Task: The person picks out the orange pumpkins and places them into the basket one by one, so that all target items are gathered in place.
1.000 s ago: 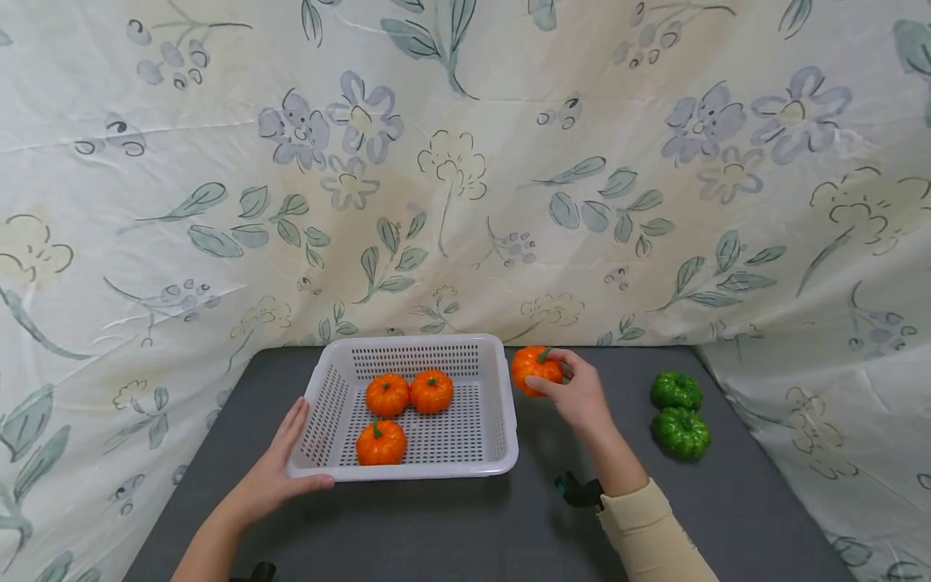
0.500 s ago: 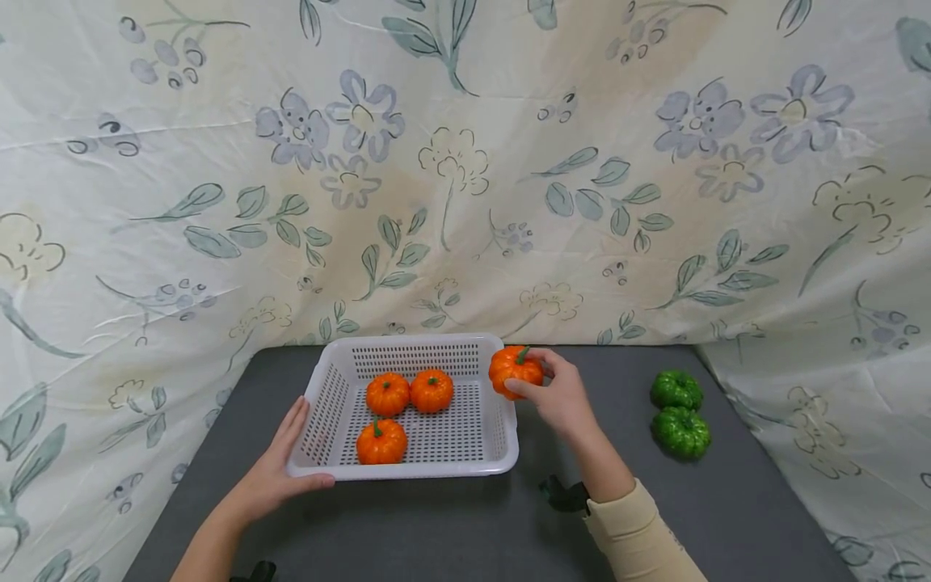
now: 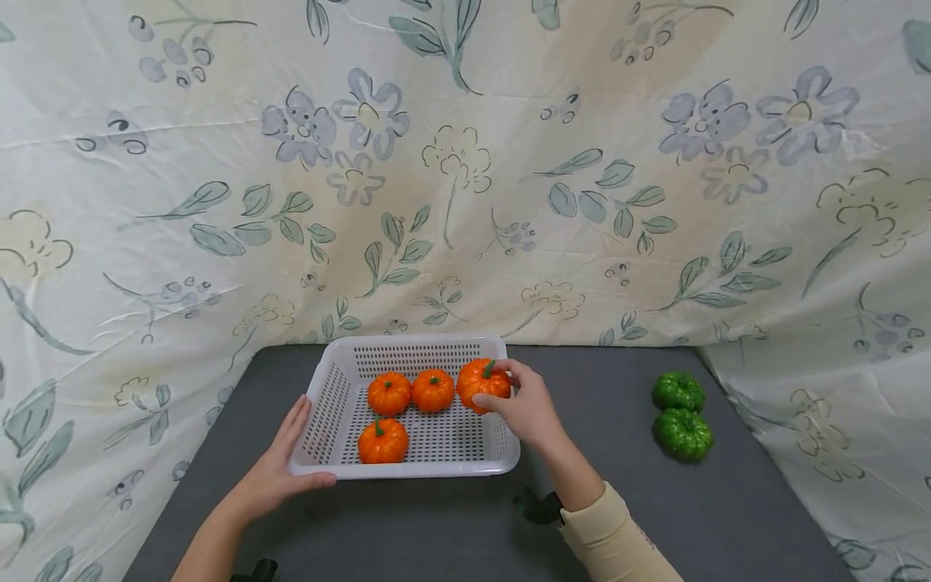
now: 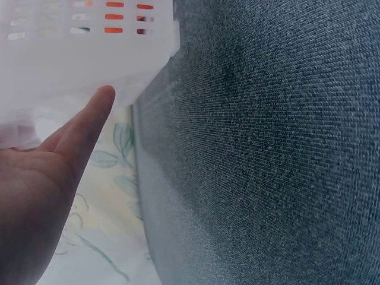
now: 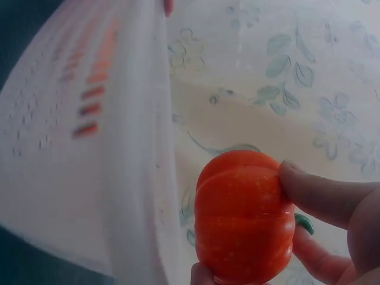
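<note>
In the head view a white perforated plastic basket (image 3: 403, 470) holds several small orange pumpkins, among them a front one (image 3: 383, 441), a back left one (image 3: 389, 394) and one beside it (image 3: 433, 390). My right hand (image 3: 529, 404) grips another orange pumpkin (image 3: 480, 386) with a green stem over the basket's right side. The right wrist view shows this pumpkin (image 5: 243, 217) between thumb and fingers, level with the basket rim. My left hand (image 3: 276, 473) rests against the basket's left front corner, thumb along the front wall and fingers straight along the side.
Two green pumpkin-shaped vegetables (image 3: 682, 434) sit on the right side of the dark grey table (image 3: 407, 533), one behind the other. A floral cloth (image 3: 465, 202) hangs behind the table's back edge.
My right hand has carried its orange pumpkin leftward, from outside the basket's right edge to over its interior. The left hand and the basket have stayed in place.
</note>
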A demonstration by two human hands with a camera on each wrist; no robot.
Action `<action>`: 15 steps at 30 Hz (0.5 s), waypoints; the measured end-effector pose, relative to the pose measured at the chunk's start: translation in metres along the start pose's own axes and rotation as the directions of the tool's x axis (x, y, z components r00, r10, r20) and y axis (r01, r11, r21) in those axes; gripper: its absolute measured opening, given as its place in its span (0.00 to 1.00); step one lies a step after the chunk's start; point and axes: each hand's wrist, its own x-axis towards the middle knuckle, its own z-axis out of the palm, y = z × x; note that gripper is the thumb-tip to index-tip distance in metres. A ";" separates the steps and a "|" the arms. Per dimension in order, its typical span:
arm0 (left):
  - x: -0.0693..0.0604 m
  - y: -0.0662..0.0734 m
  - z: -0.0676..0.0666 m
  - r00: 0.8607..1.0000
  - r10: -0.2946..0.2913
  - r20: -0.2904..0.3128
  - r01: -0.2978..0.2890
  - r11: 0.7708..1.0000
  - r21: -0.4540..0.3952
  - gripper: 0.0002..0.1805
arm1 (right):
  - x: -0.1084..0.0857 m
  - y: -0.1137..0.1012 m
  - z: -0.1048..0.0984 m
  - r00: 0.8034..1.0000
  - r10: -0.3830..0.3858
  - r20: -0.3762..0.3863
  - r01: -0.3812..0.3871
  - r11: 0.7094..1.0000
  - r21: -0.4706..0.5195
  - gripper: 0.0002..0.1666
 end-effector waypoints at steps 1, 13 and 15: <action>0.000 0.000 0.000 1.000 -0.001 0.001 0.001 1.000 -0.003 0.68 | 0.000 0.000 0.003 1.000 -0.004 0.007 0.004 1.000 -0.001 0.32; 0.001 -0.001 0.000 1.000 -0.006 0.004 0.006 1.000 -0.011 0.69 | 0.000 0.000 0.029 0.999 -0.021 0.047 0.020 0.999 0.027 0.29; 0.001 -0.002 0.000 1.000 0.000 0.001 0.000 1.000 -0.011 0.69 | 0.001 0.000 0.034 0.999 -0.009 0.036 0.008 0.999 0.035 0.30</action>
